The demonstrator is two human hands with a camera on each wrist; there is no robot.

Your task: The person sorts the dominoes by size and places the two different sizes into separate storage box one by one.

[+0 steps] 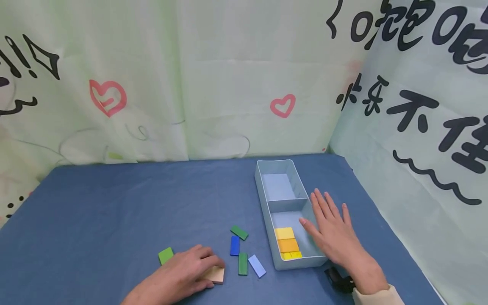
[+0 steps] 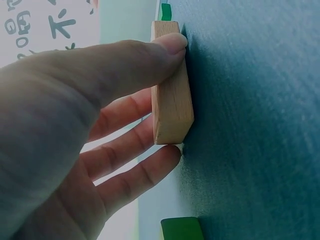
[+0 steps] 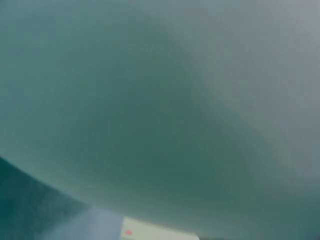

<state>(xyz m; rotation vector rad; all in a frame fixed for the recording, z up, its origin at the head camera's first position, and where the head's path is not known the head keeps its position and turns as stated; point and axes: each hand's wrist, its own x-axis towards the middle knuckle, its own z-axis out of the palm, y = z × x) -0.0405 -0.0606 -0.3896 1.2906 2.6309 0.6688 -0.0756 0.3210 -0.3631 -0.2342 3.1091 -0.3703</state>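
Observation:
My left hand (image 1: 187,271) is low on the blue cloth and pinches a plain wooden block (image 2: 172,112) between its thumb and fingers. Just beyond the knuckles lies a light green block (image 1: 165,255), partly covered by the hand. At the right, my right hand (image 1: 335,237) is at the right wall of a pale blue-grey box (image 1: 297,265), with its fingers straight and spread. Whether it touches the rim is hard to tell. Yellow and orange blocks (image 1: 287,245) lie in the box's near compartment. A blurred pale surface fills most of the right wrist view.
Between the left hand and the box lie a blue block (image 1: 234,245), a light blue block (image 1: 257,266), a green block (image 1: 242,264) and another green block (image 1: 239,232). A printed curtain (image 1: 228,84) hangs behind the table (image 1: 133,203). A black band (image 1: 338,280) circles the right wrist.

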